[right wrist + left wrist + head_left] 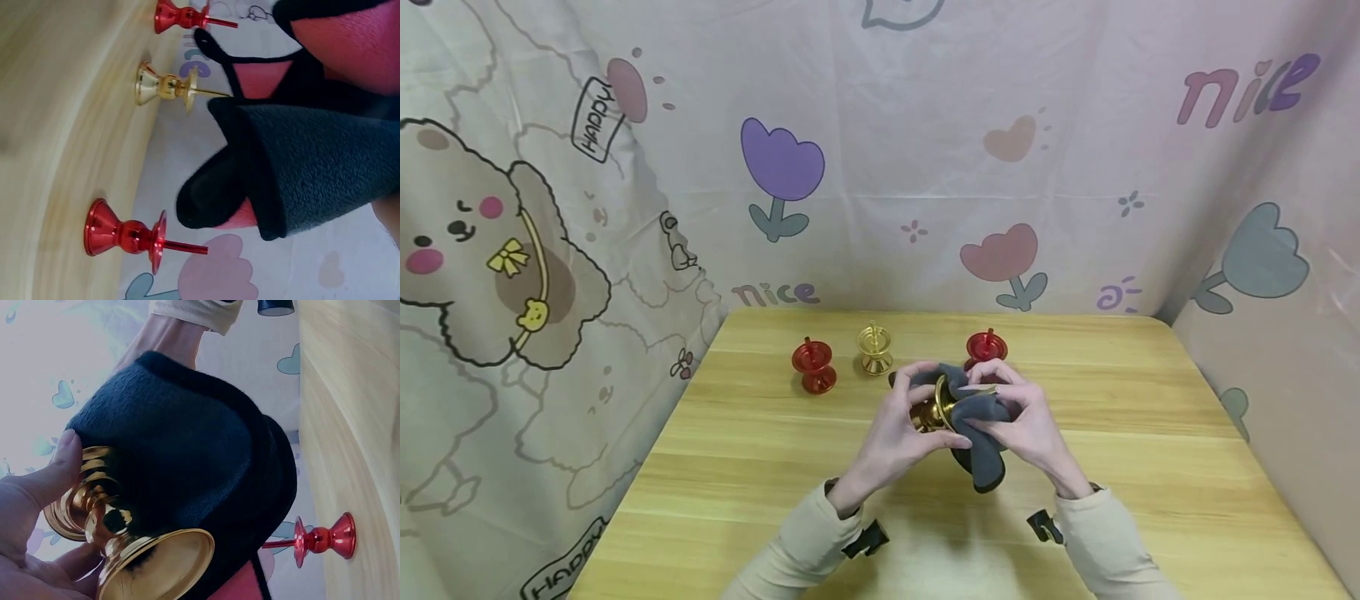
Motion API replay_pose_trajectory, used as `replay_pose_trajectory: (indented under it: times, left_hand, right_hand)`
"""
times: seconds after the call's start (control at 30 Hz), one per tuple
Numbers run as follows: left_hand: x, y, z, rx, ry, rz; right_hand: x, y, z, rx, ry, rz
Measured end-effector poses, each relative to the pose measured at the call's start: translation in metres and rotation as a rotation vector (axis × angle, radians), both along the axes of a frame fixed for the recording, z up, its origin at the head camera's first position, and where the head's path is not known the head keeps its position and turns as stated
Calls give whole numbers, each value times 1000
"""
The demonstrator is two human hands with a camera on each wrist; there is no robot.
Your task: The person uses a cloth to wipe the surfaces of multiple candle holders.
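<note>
My left hand (891,433) grips a shiny gold candle holder (927,416) by its stem and foot, tipped on its side above the table. A dark grey cloth (990,467) with black edging drapes against the holder's dish. My right hand (1030,427) pinches this cloth at the dish side, fingers and thumb bent into its folds. In the left wrist view the gold holder (100,525) lies against the cloth (169,425), which covers part of it. The right wrist view shows the cloth (331,162) has a pink underside; the right fingers are hidden there.
Behind the hands stand a red candle holder (814,367) at left, a paler gold one (875,350) beside it, and another red one (985,347) partly behind the right hand. All are upright on the wooden table (737,500). Printed curtains (880,167) enclose the back and sides.
</note>
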State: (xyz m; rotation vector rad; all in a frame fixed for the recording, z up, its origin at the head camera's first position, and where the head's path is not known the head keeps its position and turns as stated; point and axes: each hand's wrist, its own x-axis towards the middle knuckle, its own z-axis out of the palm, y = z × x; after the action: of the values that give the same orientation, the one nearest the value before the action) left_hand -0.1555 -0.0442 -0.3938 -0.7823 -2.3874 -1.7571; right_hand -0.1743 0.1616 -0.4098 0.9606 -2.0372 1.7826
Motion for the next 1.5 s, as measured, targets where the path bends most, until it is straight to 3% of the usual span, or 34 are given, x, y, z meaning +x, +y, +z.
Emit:
replay_pose_trajectory:
  times: [0.27,0.53,0.7,0.93,1.2,1.33,1.5]
  left_hand:
    - [-1,2,-2,27,-5,-51]
    - [1,3,-4,50,-97,-51]
    - [2,3,-5,66,-103,-54]
    - [4,0,-2,109,-107,-41]
    - [3,-4,-5,74,-37,-29]
    - [3,-5,-7,44,-17,-26]
    - [5,-5,-8,34,-25,-37]
  right_hand:
    - [-1,-5,-7,-104,40,-12]
    - [-3,-6,-15,-314,94,68]
    - [-3,-7,-15,-402,86,89]
    - [-5,2,-16,-209,86,78]
    - [-5,3,-9,55,25,31]
    - [-7,-1,-10,49,23,38]
    - [-9,-6,-15,-55,52,80]
